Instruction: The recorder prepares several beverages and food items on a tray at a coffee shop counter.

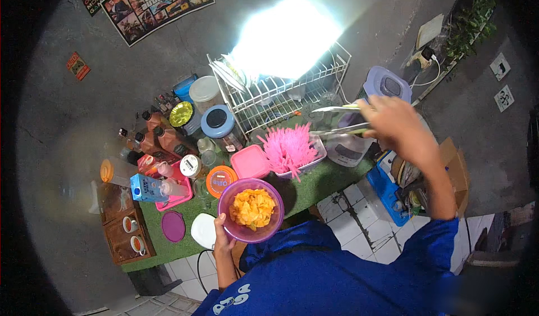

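My left hand grips the rim of a purple plastic bowl, thumb on top. Orange-yellow chips lie inside it. Out to the right, my raised right hand holds a pair of metal tongs. Their two arms stand apart, pointing left, with nothing visible between the tips. Below the tongs is a container of pink drinking straws. A square white plate and a round purple lid lie on the green mat, left of the bowl.
A white wire dish rack stands at the back under a glaring light. Bottles, lidded tubs and a pink tray crowd the left. A wooden box holds two cups. A blue crate sits at right.
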Action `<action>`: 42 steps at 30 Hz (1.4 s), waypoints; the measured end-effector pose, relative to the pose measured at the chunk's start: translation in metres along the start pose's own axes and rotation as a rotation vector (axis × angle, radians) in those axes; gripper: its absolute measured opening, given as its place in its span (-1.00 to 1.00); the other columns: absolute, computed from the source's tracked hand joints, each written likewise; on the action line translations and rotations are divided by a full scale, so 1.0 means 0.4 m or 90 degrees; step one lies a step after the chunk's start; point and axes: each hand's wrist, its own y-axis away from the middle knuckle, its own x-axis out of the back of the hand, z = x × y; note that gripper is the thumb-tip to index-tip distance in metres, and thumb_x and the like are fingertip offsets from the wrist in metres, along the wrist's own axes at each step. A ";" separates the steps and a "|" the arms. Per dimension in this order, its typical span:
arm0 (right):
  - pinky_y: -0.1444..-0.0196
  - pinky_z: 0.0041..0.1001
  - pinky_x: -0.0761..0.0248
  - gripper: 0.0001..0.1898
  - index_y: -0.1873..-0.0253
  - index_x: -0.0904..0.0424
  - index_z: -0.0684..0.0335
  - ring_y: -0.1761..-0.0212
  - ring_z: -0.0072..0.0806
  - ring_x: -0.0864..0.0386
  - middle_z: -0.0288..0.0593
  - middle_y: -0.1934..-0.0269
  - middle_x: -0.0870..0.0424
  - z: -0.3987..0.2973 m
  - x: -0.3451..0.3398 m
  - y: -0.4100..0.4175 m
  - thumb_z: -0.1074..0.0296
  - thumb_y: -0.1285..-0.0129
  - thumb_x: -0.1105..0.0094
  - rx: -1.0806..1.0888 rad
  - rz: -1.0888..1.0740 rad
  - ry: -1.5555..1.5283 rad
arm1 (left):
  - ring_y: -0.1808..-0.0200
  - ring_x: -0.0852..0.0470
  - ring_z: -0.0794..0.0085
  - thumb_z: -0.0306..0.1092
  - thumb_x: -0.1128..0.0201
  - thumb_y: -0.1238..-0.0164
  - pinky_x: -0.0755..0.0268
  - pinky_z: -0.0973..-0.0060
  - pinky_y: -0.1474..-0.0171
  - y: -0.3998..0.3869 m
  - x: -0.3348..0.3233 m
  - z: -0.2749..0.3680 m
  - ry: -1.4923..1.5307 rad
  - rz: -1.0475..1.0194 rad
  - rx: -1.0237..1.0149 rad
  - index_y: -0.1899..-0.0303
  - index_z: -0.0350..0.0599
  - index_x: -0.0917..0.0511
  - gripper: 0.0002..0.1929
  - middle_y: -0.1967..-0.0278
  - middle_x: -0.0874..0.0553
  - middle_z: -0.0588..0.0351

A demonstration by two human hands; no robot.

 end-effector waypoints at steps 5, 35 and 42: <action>0.27 -0.26 -0.36 -0.45 -0.16 -0.46 0.34 0.35 -0.06 -0.51 0.01 0.35 -0.50 -0.049 -0.013 0.137 0.14 -0.14 -0.30 0.001 0.085 -0.474 | -0.23 -0.46 0.14 0.16 -0.12 -0.23 -0.31 0.21 -0.28 0.019 -0.005 0.058 0.010 -0.021 -0.025 -0.30 -0.26 -0.26 -0.23 -0.24 -0.45 -0.08; 0.32 -0.40 -0.60 -0.05 -0.22 -0.26 0.59 0.21 -0.15 -0.61 0.07 0.16 -0.46 -0.833 -0.178 -0.139 0.24 0.31 -0.56 0.477 -0.015 -0.360 | -0.21 -0.42 0.11 -0.13 -0.22 -0.26 -0.23 0.26 -0.29 0.276 0.176 0.153 -0.486 0.356 -0.439 -0.35 -0.20 -0.21 -0.32 -0.18 -0.41 -0.18; 0.35 -0.36 -0.57 -0.04 -0.27 -0.20 0.62 0.24 -0.08 -0.63 0.15 0.18 -0.47 -0.887 -0.164 -0.145 0.10 0.16 -0.50 0.487 -0.071 -0.295 | -0.24 -0.41 0.17 -0.12 -0.21 -0.29 -0.22 0.32 -0.30 0.310 0.199 0.136 -0.388 0.351 -0.418 -0.34 -0.25 -0.21 -0.33 -0.22 -0.40 -0.18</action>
